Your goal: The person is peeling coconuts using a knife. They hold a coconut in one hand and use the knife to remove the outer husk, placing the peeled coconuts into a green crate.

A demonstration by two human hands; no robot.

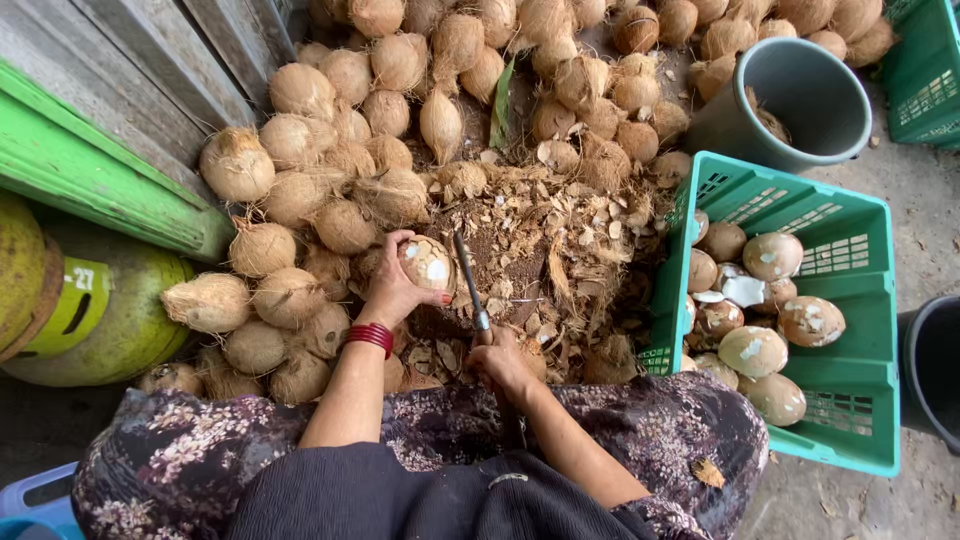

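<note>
Grey plank wall (pixel 150 60), green beam (pixel 90 170), concrete floor (pixel 925 215) (dusty), daylight

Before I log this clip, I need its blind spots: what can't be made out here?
- Knife handle: head view, hidden inside right hand.
- Grey bucket contents: mostly hidden by its wall.
- Dark bin: cut off by right edge.
- Far side of coconut: covered by left hand.

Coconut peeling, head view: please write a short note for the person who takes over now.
Left hand holds a partly peeled coconut over the husk scraps. Right hand grips a knife, blade pointing up beside the coconut. Done: several peeled coconuts lie in the green crate on the right. Left: a big pile of unpeeled coconuts ahead and to the left.
</note>
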